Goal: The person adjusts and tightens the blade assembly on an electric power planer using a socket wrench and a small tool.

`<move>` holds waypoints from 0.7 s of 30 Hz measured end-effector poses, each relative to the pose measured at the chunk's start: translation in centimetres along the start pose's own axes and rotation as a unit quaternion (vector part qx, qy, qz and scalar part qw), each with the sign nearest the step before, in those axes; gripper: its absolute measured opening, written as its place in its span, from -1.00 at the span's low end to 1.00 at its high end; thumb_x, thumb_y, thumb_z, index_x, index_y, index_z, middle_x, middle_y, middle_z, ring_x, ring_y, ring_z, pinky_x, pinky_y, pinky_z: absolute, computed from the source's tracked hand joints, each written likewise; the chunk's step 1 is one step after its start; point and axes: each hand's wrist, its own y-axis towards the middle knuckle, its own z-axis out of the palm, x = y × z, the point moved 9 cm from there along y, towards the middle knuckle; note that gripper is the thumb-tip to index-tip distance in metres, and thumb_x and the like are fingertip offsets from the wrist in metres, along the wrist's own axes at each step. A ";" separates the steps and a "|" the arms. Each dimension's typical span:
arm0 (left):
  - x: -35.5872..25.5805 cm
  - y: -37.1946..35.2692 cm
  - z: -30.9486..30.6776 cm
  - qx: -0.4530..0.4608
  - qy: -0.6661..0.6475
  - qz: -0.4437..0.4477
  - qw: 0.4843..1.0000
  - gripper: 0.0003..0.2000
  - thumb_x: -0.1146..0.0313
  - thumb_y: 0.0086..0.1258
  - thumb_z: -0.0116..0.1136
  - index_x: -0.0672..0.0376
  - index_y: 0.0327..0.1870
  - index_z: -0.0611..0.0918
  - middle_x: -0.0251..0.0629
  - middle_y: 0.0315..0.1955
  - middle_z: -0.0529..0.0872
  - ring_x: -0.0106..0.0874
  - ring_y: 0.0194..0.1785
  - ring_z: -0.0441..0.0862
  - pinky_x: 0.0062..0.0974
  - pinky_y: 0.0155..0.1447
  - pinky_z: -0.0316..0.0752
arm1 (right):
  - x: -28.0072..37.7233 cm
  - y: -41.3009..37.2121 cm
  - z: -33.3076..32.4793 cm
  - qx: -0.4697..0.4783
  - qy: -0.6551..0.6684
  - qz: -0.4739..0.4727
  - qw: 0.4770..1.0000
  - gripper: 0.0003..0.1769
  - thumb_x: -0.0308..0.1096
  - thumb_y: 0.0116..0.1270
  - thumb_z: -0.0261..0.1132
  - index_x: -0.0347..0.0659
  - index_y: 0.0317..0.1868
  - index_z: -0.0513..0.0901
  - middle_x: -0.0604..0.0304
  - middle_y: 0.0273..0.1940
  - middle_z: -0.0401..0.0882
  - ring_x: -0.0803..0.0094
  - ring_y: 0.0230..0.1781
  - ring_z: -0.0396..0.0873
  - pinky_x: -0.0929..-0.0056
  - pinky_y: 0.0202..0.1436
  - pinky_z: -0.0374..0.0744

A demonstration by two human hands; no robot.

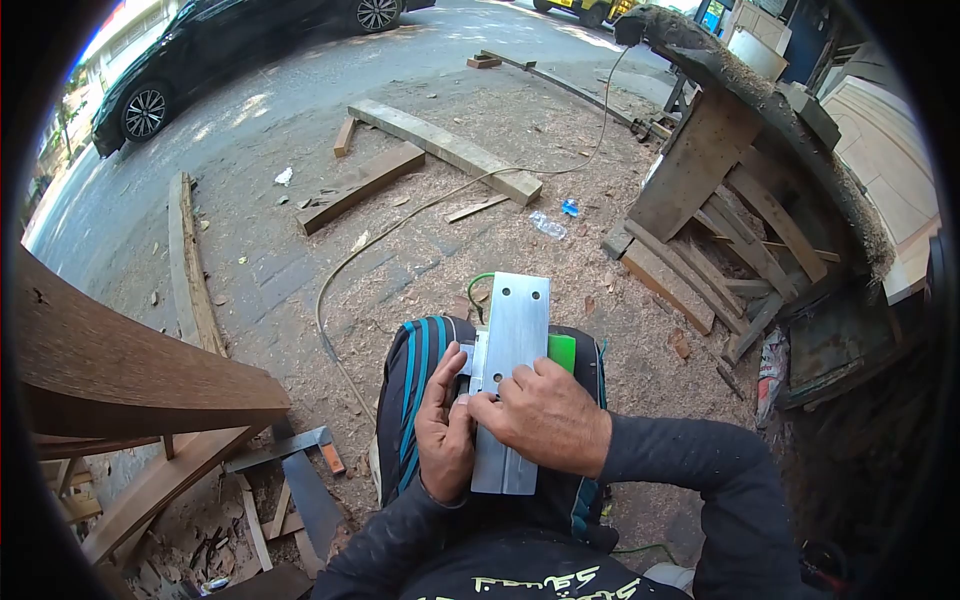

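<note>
An electric planer (518, 325) lies upside down on my lap, its long silver sole with several round holes facing up and a green part of its body showing on the right. My left hand (443, 432) holds its left side, fingers fairly straight and pressed together, thumb near the gap in the sole. Curled over the middle of the sole is my right hand (545, 415), its thumb and forefinger pinched near that same gap. Whatever sits between those fingertips is hidden. A green cord (474, 290) loops out behind the planer.
A cable (330, 275) winds across the shaving-covered ground. Timber beams (450, 150) lie ahead. Left are a large wooden piece (140, 350), a try square (290, 447) and a saw blade (310, 500). Right stands a workbench (700, 150) over offcuts. A dark car (240, 55) is on the road.
</note>
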 end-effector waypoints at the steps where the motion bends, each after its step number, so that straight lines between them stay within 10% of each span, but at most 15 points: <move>1: 0.0 0.0 -0.1 0.002 0.003 0.005 1.000 -0.40 0.65 0.70 -0.08 0.49 0.76 0.42 0.14 0.86 0.33 -0.14 0.87 0.34 -0.19 0.91 0.21 | 0.0 0.1 0.3 0.010 0.002 -0.001 1.000 -0.82 -0.30 0.55 0.43 -0.15 0.06 0.78 0.22 -0.34 0.71 0.33 -0.26 0.78 0.24 -0.17 0.62; 21: -0.2 0.0 0.0 0.004 0.014 0.005 1.000 -0.39 0.64 0.70 -0.05 0.52 0.76 0.40 0.17 0.85 0.32 -0.11 0.90 0.28 -0.16 0.95 0.13 | -1.1 0.9 0.3 -0.002 0.088 -0.037 0.995 -0.87 -0.39 0.44 0.43 -0.29 -0.13 0.77 0.10 -0.09 0.73 0.26 -0.01 0.75 0.24 0.03 0.73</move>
